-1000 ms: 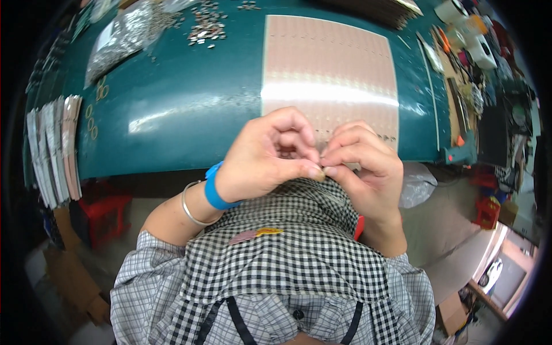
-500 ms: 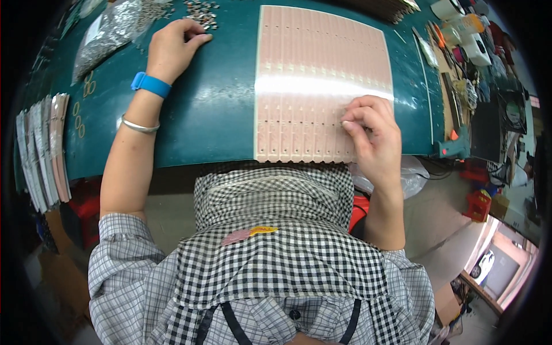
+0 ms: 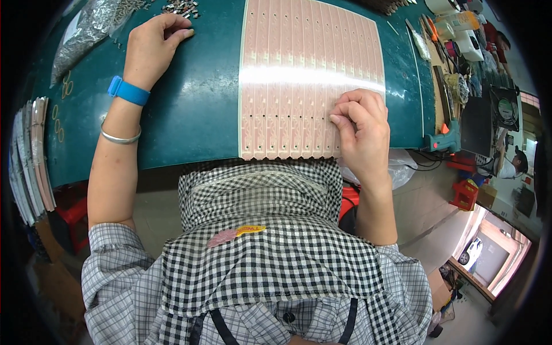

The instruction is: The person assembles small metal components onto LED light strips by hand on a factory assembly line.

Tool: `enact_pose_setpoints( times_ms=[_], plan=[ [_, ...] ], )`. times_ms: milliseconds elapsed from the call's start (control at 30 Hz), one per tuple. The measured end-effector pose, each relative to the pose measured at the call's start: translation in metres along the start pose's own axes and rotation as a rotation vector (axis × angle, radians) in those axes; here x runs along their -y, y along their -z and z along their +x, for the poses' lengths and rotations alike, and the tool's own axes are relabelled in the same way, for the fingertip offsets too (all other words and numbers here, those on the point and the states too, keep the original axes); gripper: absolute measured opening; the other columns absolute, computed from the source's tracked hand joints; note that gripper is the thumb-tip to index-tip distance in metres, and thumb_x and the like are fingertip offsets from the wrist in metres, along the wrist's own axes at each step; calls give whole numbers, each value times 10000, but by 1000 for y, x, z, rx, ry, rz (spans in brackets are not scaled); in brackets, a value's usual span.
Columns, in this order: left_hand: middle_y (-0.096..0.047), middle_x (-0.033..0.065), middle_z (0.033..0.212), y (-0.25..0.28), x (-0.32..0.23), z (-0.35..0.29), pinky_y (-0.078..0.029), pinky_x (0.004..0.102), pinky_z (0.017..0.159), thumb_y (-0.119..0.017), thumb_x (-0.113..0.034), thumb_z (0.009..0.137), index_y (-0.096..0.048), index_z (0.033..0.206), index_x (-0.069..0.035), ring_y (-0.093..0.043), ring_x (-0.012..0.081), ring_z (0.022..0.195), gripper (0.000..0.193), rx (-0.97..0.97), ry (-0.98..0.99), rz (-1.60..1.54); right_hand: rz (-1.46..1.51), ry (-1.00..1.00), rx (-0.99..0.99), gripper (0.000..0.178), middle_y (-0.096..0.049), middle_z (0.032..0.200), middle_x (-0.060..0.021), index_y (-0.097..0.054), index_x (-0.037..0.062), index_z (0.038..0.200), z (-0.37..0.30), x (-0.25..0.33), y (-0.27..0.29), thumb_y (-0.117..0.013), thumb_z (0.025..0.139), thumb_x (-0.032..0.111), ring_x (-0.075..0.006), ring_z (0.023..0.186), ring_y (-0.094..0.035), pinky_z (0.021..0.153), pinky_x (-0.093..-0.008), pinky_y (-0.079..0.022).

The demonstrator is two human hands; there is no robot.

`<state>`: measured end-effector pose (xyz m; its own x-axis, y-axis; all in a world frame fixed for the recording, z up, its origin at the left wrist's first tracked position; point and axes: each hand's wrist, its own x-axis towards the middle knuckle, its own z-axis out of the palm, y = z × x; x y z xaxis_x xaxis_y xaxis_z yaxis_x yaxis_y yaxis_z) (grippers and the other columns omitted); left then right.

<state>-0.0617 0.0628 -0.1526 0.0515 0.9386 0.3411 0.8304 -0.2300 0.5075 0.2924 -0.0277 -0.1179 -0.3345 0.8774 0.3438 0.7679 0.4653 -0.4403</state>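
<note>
A pink panel [image 3: 287, 46], scored into long parallel strips with rows of small dark holes, lies on the green tabletop in front of me. Over its near right part is my right hand [image 3: 365, 129], thumb and forefinger pinched together; whatever is between them is too small to make out. My left hand [image 3: 150, 52] rests on the table left of the panel, its thumb and forefinger drawn close. Just beyond those fingertips lies a heap of small metal pieces [image 3: 183, 8]. I cannot tell whether the left fingers hold one.
A clear bag of small metal parts [image 3: 83, 43] lies at the far left, near several rubber bands [image 3: 59, 130]. Stacked strips [image 3: 31, 158] stand at the left edge. On the right are a green glue gun [image 3: 443, 140], bottles [image 3: 471, 47] and tools. People appear in the right background.
The whole view has shifted slightly, so the table and both hands sit further left. Relative to the panel and heap, both hands have barely moved. Another person has come into view at far right.
</note>
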Motion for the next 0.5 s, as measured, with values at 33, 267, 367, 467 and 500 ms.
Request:
enact_pose_setpoints(
  times_ms=[33, 267, 367, 467, 500],
  plan=[
    [-707, 47, 813, 0, 1, 0, -522, 253, 708, -733, -133, 869, -722, 998, -44, -647, 110, 737, 158, 2, -10, -11, -24, 9, -16, 112, -638, 912, -50, -657, 45, 765, 0, 1, 0, -720, 687, -3, -265, 932, -586, 828, -380, -431],
    [-734, 51, 842, 9, -7, -2, -536, 257, 710, -750, -163, 852, -750, 984, -70, -683, 131, 754, 161, 0, 22, -104, -100, 73, -36, 117, -641, 883, -49, -654, 51, 752, 0, 12, -4, -736, 692, -7, -251, 908, -587, 859, -366, -403],
    [-732, 30, 840, 22, -23, -9, -530, 242, 716, -739, -152, 868, -750, 986, -59, -673, 99, 768, 150, 26, 10, -291, -134, 82, -47, 120, -636, 866, -53, -651, 54, 740, -1, 13, -4, -738, 685, -9, -255, 895, -589, 876, -373, -394],
    [-715, 29, 878, 36, -64, -22, -517, 219, 758, -713, -83, 887, -729, 991, 5, -652, 84, 818, 138, 105, 15, -557, -151, 53, -62, 127, -626, 845, -24, -654, 73, 746, -4, 6, -3, -730, 672, 3, -233, 903, -587, 933, -398, -368],
    [-713, 29, 887, 36, -78, -28, -515, 218, 765, -707, -69, 888, -726, 992, 12, -649, 83, 828, 134, 148, 64, -655, -94, 26, -29, 122, -634, 854, -24, -673, 75, 771, -4, 3, 3, -738, 685, 16, -233, 907, -591, 932, -391, -371]
  ],
)
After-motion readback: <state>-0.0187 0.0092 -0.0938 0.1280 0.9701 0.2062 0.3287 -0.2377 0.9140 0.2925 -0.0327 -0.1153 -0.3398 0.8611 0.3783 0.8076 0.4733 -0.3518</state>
